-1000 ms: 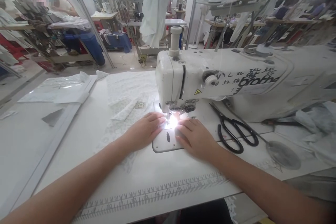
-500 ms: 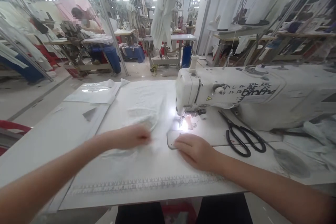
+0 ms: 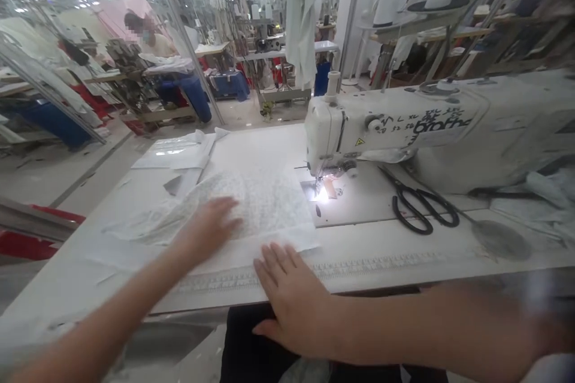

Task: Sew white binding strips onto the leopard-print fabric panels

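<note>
White fabric piece lies spread on the table, just L of the sewing machine, long axis approx. L–R, its R end nearest the needle. Left hand is over the cloth, farther from the machine, fingers loosely apart (blurred, so can't tell if it's gripping). Right hand, nearer the machine, is flat w/ fingertips at the cloth's near edge, nothing clasped. Scissors lie on the machine's near side, well apart from both.
</note>
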The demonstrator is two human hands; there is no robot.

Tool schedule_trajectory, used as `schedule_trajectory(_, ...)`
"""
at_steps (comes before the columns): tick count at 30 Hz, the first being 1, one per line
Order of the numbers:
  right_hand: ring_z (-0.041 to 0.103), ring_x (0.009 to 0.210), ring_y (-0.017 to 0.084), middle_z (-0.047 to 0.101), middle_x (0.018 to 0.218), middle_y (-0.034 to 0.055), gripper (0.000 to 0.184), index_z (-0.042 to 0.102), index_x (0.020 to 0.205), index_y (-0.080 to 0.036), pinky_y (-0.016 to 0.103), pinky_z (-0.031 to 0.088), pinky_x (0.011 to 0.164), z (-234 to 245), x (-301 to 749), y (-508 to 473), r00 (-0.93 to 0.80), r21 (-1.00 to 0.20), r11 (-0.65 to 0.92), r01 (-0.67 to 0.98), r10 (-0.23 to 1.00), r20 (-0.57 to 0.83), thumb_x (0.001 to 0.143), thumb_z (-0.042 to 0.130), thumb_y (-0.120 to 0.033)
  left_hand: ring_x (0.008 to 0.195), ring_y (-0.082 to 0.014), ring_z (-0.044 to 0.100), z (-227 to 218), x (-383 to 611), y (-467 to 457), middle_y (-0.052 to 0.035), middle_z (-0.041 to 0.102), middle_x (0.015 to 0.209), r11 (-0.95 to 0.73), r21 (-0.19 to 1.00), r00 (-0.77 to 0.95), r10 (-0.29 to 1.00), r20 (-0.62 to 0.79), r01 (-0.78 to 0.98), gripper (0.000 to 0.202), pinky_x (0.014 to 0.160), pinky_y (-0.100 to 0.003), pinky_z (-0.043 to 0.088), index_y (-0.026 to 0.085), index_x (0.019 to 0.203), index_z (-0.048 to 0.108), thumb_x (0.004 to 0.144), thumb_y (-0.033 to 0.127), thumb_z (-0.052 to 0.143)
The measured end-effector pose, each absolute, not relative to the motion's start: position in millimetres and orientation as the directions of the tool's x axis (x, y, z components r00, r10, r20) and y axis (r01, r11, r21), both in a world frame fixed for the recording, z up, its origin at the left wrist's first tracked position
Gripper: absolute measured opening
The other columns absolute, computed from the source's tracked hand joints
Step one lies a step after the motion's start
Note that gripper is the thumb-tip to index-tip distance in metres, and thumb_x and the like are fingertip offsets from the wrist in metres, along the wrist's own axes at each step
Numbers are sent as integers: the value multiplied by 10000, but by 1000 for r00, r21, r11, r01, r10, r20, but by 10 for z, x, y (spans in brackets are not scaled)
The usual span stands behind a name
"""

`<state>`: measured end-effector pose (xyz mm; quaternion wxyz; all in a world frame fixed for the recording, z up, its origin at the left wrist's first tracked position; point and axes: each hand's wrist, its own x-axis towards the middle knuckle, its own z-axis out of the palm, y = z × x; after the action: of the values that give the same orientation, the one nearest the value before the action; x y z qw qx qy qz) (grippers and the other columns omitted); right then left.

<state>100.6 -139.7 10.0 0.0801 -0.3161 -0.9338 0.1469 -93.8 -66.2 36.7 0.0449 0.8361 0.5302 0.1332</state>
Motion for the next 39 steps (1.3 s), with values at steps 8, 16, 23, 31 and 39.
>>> schedule_trajectory(8, 397, 1238, 314, 463, 1323, 203, 519, 472, 1266, 10, 471, 337, 1047, -35, 1968, -925, -729, -160, 767, 622, 641, 239, 886, 479, -342, 1341, -338, 210, -2, -92, -281, -109, 300, 1452, -432, 162, 429, 902, 55, 887, 466, 950, -629, 281, 209, 1340, 368, 917, 400, 324)
schedule_trajectory(16, 432, 1191, 277, 540, 1239, 160, 434, 510, 1218, -48, 471, 334, 1039, -70, 2237, -436, -709, -141, 781, 608, 614, 347, 889, 473, -328, 1310, -282, 282, -5, 54, 278, -113, 429, 1359, -503, 115, 492, 864, 111, 857, 368, 931, -518, 359, 211, 1222, 459, 902, 364, 363)
schedule_trajectory(23, 407, 1213, 273, 525, 1271, 133, 436, 494, 1237, -80, 481, 316, 1043, -142, 2309, -366, -656, -198, 742, 640, 662, 363, 894, 449, -345, 1113, -281, 470, 4, 119, 394, -100, 593, 1028, -528, 126, 508, 846, 162, 840, 273, 897, -475, 381, 183, 1002, 555, 895, 374, 392)
schedule_trajectory(31, 377, 1238, 287, 499, 1293, 135, 475, 465, 1262, -90, 490, 308, 1045, -128, 2316, -353, -655, -244, 728, 640, 684, 320, 887, 450, -382, 1099, -191, 502, 20, 132, 85, -63, 581, 1129, -668, 327, 607, 744, 279, 668, 202, 948, -375, 414, 188, 1020, 557, 894, 214, 402)
schedule_trajectory(39, 341, 1255, 309, 482, 1298, 155, 531, 477, 1226, -86, 504, 282, 1059, -116, 2297, -324, -651, -243, 720, 650, 693, 311, 837, 516, -445, 1233, -224, 406, -60, 100, 32, -57, 540, 1262, -676, 353, 656, 729, 193, 647, 303, 1021, -454, 361, 195, 1160, 542, 906, 224, 381)
